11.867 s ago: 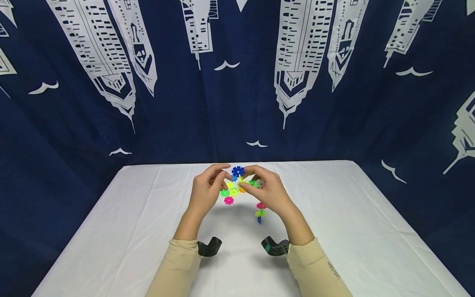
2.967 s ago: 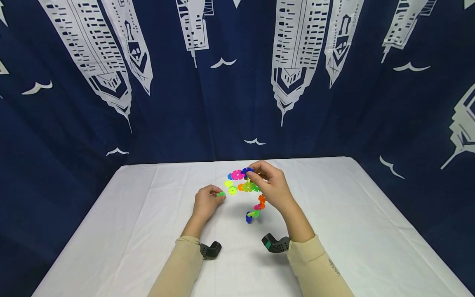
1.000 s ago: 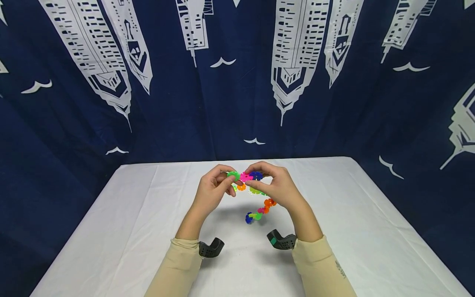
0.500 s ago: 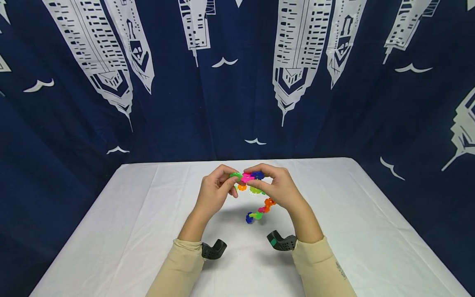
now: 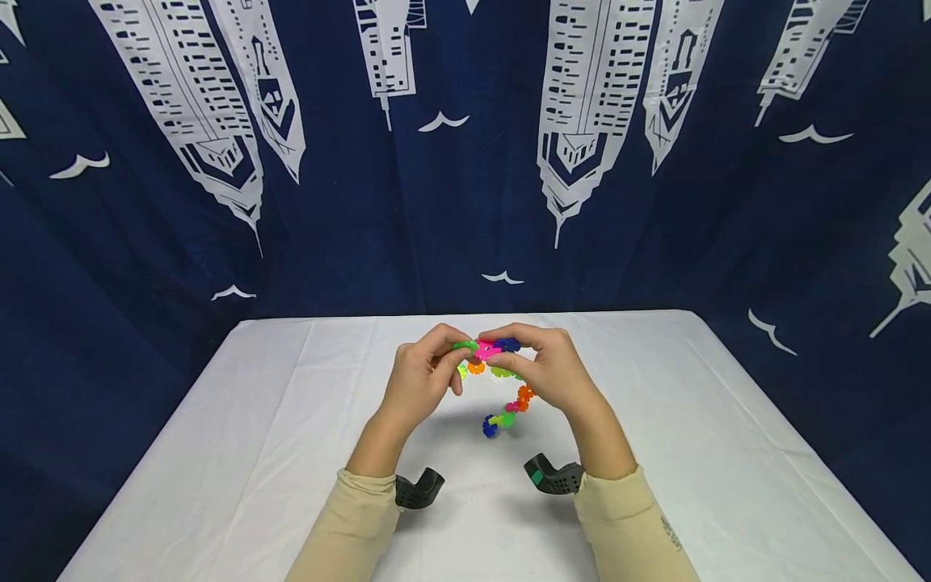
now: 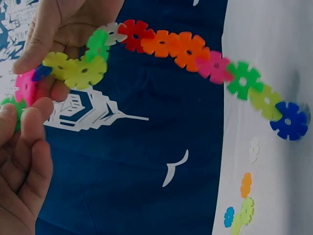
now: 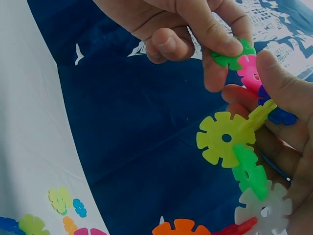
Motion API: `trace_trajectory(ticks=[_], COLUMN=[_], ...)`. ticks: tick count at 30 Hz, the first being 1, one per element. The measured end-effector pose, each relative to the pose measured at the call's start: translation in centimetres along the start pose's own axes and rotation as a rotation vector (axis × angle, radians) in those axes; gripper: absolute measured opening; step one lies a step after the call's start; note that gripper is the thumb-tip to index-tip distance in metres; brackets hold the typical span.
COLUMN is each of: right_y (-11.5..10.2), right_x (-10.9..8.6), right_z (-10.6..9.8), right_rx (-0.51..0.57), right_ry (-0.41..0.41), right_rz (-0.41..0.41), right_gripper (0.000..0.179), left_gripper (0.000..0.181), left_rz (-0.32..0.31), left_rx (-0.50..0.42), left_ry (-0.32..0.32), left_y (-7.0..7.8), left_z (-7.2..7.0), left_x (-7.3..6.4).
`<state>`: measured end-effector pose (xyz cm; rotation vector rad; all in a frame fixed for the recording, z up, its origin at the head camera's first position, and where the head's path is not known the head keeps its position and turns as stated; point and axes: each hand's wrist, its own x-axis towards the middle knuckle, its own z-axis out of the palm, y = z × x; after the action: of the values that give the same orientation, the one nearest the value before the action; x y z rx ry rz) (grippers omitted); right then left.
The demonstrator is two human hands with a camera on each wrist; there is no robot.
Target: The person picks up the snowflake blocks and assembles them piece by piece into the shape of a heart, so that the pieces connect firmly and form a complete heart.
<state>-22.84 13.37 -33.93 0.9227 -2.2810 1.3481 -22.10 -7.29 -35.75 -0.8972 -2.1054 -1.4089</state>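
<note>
My left hand pinches a green snowflake disc between thumb and fingers. It meets the edge of a pink disc, which my right hand pinches. Pink is one end of a chain of slotted plastic discs. After it come a blue disc, a yellow disc, a green disc, a white disc and a red disc. Orange, pink, green and lime discs follow, and a dark blue disc ends the chain low by the table. Fingers partly cover the green-pink joint.
Loose discs lie on the white-covered table beyond the hands: orange, lime, light blue and white. A navy curtain with white printed buildings hangs behind the table's far edge.
My left hand picked the green disc off the table and brought it up to the pink disc on the chain. Over the last second, green and pink have closed together.
</note>
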Motion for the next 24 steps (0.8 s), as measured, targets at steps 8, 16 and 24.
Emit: trace_trajectory(ticks=[8, 16, 24], right_y=[0.0, 0.1, 0.3], right_x=[0.1, 0.0, 0.1], right_z=[0.2, 0.3, 0.6], right_rx=[0.076, 0.062, 0.071], right_ry=[0.033, 0.032, 0.034], right_rz=[-0.044, -0.011, -0.005], right_gripper=[0.023, 0.026, 0.024], left_gripper=[0.004, 0.004, 0.005], left_rz=[0.051, 0.041, 0.048], left_rx=[-0.098, -0.042, 0.111], left_ry=[0.046, 0.047, 0.030], left_y=[0.0, 0.4, 1.2], left_z=[0.3, 0.3, -0.1], left_x=[0.1, 0.1, 0.2])
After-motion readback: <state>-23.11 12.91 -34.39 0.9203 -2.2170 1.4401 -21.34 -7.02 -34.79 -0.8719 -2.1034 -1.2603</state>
